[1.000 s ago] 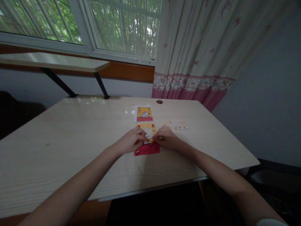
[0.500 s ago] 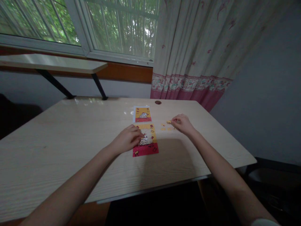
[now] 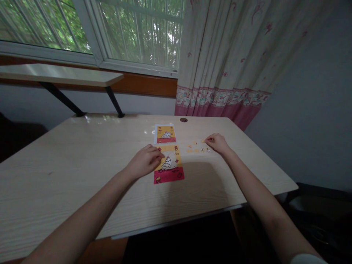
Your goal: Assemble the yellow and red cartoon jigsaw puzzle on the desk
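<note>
A puzzle (image 3: 169, 175) with a white cartoon animal on yellow and red lies flat on the table. My left hand (image 3: 147, 159) rests at its upper left edge, fingers loosely bent and touching it, with nothing visible in them. To the right, my right hand (image 3: 217, 142) pinches a small yellow puzzle piece (image 3: 203, 140) between thumb and fingertips, at the table surface. Several loose puzzle pieces (image 3: 196, 150), mostly yellow, lie between the puzzle and my right hand. Behind the puzzle is a smaller reference picture (image 3: 166, 134) with the same design.
The pale wooden table (image 3: 110, 198) stands below a window. A raised shelf (image 3: 60, 75) on black supports is at the back left. A round cable hole (image 3: 183, 120) sits near the back edge, and a floral curtain (image 3: 222, 73) hangs behind.
My right hand has moved slightly right, with a yellow piece at its fingertips, uncovering loose pieces. My left hand has shifted a little left and up on the puzzle. The view has turned slightly.
</note>
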`<state>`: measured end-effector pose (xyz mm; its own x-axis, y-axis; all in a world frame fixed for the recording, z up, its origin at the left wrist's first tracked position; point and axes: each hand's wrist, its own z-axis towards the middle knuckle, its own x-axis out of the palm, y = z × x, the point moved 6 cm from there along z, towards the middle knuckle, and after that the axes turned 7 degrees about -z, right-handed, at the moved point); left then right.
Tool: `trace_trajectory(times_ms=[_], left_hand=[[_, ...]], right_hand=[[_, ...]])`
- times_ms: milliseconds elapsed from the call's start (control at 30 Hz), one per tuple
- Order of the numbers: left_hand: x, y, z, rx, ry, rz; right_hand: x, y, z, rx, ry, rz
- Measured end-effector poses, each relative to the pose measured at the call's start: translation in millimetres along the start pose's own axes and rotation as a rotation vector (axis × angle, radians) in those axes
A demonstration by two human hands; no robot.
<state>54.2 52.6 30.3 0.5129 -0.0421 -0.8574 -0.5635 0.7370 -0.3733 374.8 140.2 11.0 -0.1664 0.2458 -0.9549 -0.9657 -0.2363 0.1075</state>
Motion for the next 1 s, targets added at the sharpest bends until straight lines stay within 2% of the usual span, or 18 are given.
trace_trajectory(times_ms=[133,300,367,567,900,1000], left_hand=[[0.5,1.2,-1.2,-0.001,-0.004,-0.010],[-0.9,2.0,-1.3,-0.012,-0.025,-0.019],[-1.3,1.6,-1.0,-0.015,-0.026,-0.020],[-0.8,2.6,-1.0,-0.012,-0.022,-0.025],[-1.7,0.8,-1.0,-0.015,-0.017,-0.002],[-1.3,1.0,-1.0,-0.008,-0.018,-0.009]], right_hand=[[-1.8,-6.9,1.3,0.000,-0.006,-0.003],[-16.0,-30.9,-1.7,0.086,-0.084,-0.019],[-20.2,-39.5,-4.4,0.097,-0.072,-0.009],[-17.7,-47.7,-10.6,0.085,0.113,0.117],[-5.8,-27.9,-17.1,0.021,0.387,0.348],[-3.8,-27.2,-18.3,0.027,0.426,0.375]])
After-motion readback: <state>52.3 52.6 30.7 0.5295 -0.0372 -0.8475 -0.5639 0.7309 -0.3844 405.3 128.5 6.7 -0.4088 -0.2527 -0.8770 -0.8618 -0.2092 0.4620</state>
